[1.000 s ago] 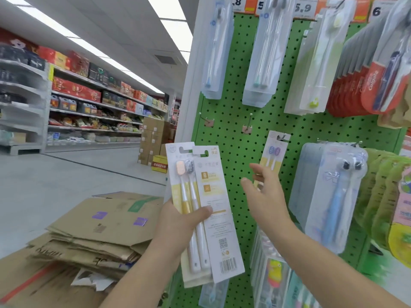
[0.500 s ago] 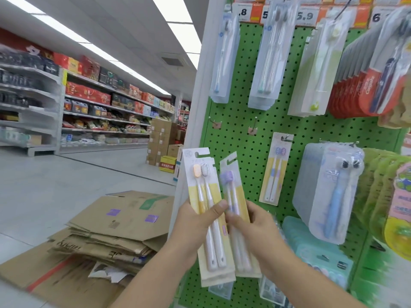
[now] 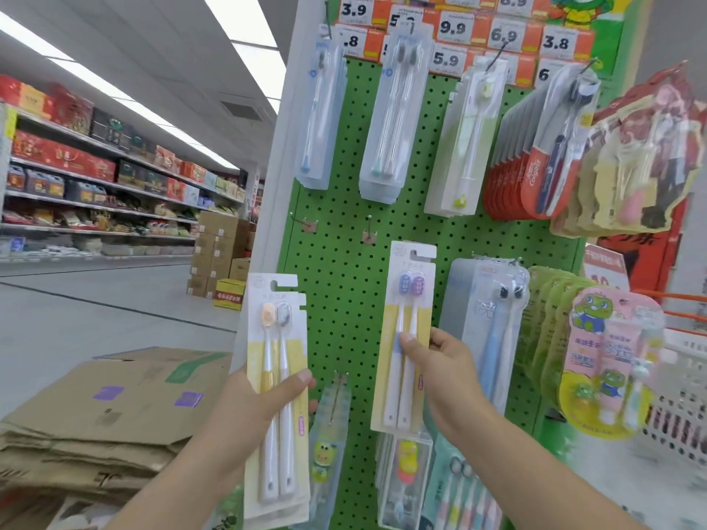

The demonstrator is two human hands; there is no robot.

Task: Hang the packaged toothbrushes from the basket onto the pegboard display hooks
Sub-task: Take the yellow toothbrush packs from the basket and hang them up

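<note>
Bright, even light from the ceiling strip panels [image 3: 245, 51] floods my view, casting almost no shadows. Glare whitens the clear blister packs [image 3: 386, 120]. Wide-angle distortion bends the pegboard [image 3: 344, 285] edges, and motion blur softens the hanging packs [image 3: 608, 361] at right.

Green pegboard [image 3: 344, 300] with black holes; yellow-and-white toothbrush packs [image 3: 276, 376]; orange price tags [image 3: 451, 28].

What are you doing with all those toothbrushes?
A person is stocking a green pegboard in a shop. The left hand holds a small stack of yellow toothbrush packs. The right hand pinches one purple-headed pack and holds it up near two bare hooks. It is not hung yet.
</note>
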